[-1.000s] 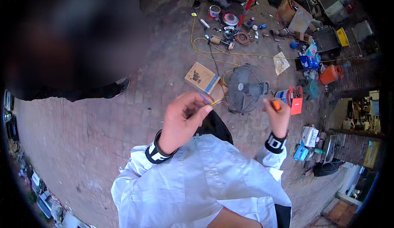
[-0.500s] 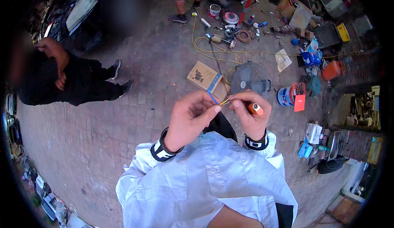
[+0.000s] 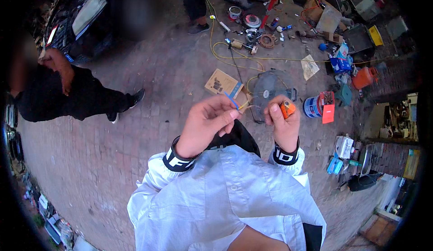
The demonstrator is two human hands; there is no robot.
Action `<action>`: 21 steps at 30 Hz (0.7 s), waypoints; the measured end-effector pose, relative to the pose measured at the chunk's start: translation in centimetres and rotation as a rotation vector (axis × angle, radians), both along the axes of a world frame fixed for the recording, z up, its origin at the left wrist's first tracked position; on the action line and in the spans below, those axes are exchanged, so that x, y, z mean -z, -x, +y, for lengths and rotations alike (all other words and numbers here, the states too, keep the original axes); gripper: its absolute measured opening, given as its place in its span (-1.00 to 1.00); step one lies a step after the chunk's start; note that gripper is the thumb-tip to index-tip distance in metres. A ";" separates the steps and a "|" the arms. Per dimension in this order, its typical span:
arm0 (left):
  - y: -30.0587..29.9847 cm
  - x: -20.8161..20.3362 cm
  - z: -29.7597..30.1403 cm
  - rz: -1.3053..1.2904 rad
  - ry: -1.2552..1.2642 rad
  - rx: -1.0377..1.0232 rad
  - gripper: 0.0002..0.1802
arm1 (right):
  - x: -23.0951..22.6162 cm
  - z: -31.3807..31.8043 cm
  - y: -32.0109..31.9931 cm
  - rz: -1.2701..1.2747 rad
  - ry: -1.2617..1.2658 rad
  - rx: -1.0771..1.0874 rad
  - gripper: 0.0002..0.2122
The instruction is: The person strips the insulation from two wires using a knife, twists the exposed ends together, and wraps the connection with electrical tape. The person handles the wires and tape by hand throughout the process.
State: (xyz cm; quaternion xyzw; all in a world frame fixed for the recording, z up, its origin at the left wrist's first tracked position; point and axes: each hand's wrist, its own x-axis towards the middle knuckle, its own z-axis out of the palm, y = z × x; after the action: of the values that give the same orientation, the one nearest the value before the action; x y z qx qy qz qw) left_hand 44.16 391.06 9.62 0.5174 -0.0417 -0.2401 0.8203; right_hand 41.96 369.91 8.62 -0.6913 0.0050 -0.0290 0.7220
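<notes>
In front of my chest, my left hand [image 3: 205,123] pinches a thin blue-and-yellow wire [image 3: 231,100] between thumb and fingertips. The blue part points up and away; the yellow part, with thin pale strands at its tip, points right. To the right, apart from the wire, my right hand [image 3: 284,124] is closed around a short orange lighter [image 3: 287,109]. Its metal-looking end shows above the curled fingers. Beyond both hands, an opened cardboard box [image 3: 219,80] lies on the ground next to a dark grey plastic case [image 3: 271,85].
A yellow cord [image 3: 288,59] runs over the brick paving. At right stand a white-and-blue bucket [image 3: 313,107] and an orange jug [image 3: 364,77]. Loose car parts lie around a red jack [image 3: 272,5]. One person [image 3: 67,88] is at left, another person [image 3: 195,5] at the top.
My right hand has let go of the wire and drawn back right, turning the lighter more upright. My left hand still holds the wire. The person at left has shifted their legs.
</notes>
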 end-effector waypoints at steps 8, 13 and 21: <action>-0.1 0.5 -1.0 0.000 0.020 -0.007 -0.87 | 3.3 1.3 0.6 0.040 -0.031 -0.209 -0.35; -0.1 0.6 -1.4 -0.037 0.013 -0.018 -0.90 | 4.4 2.5 0.4 0.156 -0.217 -0.157 -0.41; 0.3 0.9 -1.7 -0.070 0.005 -0.026 -0.86 | 4.7 3.3 0.8 0.193 -0.203 -0.066 -0.44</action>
State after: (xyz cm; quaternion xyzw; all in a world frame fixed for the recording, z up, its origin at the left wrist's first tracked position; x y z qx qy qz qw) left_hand 43.89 389.39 8.74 0.5239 -0.0641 -0.2109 0.8227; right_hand 41.15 373.21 3.92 -0.6142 0.0543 0.0621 0.7849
